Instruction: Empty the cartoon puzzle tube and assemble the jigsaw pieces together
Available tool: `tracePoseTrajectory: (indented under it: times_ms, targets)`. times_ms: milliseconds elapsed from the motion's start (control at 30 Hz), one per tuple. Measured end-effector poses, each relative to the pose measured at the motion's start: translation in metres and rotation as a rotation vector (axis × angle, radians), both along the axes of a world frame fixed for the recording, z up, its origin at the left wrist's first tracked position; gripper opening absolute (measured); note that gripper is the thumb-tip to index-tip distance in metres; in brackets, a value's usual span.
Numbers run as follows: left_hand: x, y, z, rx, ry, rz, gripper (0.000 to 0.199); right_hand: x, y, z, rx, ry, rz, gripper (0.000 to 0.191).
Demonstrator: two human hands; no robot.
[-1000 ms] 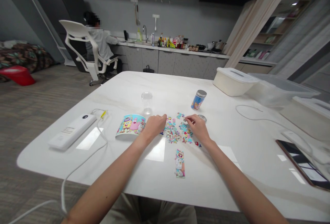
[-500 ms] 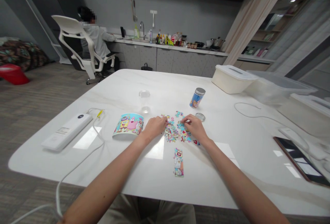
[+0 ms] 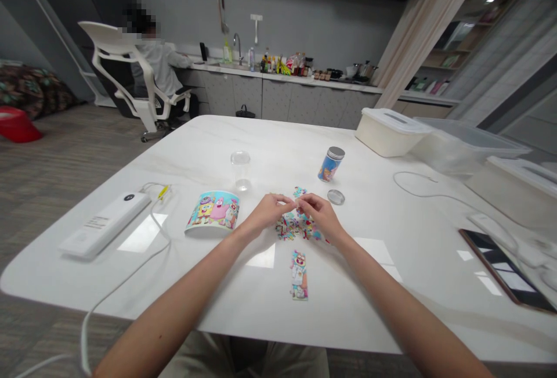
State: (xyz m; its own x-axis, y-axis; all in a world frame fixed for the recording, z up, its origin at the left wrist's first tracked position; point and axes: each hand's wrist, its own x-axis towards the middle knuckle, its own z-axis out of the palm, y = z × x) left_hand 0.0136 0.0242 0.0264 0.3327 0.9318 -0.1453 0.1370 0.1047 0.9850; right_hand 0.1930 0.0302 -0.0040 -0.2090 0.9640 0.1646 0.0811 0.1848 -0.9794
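My left hand [image 3: 275, 209] and my right hand [image 3: 321, 214] meet fingertip to fingertip over a heap of loose jigsaw puzzle pieces [image 3: 289, 228]. Both are closed in a pinch, on what looks like a small puzzle piece mostly covered by the fingers. More pieces [image 3: 299, 191] lie just beyond the fingertips. Nearer the table's front edge lies a joined strip of puzzle [image 3: 299, 276] with a cartoon figure on it. To the left of my left hand, a curved cartoon picture sheet [image 3: 213, 212] stands on the table.
Behind the pieces stand a clear plastic jar [image 3: 241, 170] and a blue cartoon tin [image 3: 331, 164], with a round lid [image 3: 336, 197] nearby. A white power bank [image 3: 104, 224] with cable lies left, a tablet [image 3: 507, 267] right. Storage boxes [image 3: 391, 134] line the far right. A person [image 3: 156, 67] sits behind.
My hands, apart on either side of the heap before, have come together over it and now touch at the fingertips. The view has shifted slightly.
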Motion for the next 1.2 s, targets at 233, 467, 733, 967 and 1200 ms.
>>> tracePoseTrajectory:
  times_ms: [233, 467, 733, 967, 1200]
  targets:
    - [0.003, -0.002, 0.002, 0.077, -0.012, -0.033, 0.048, -0.001, -0.010, 0.014, -0.440, 0.391, 0.222, 0.026]
    - [0.006, -0.005, 0.007, 0.152, -0.014, 0.047, 0.038, -0.001, -0.015, 0.017, -0.754, 0.646, 0.376, 0.006]
    - [-0.002, -0.003, 0.008, -0.038, -0.177, -0.130, 0.037, -0.001, -0.022, 0.023, -0.844, 0.745, 0.431, 0.009]
    - [-0.004, -0.005, 0.011, -0.050, -0.178, -0.226, 0.028, -0.007, -0.023, 0.023, -0.800, 0.681, 0.373, 0.013]
    - [-0.010, -0.002, 0.013, -0.063, -0.089, -0.183, 0.037, -0.001, -0.020, 0.025, -0.734, 0.544, 0.270, 0.010]
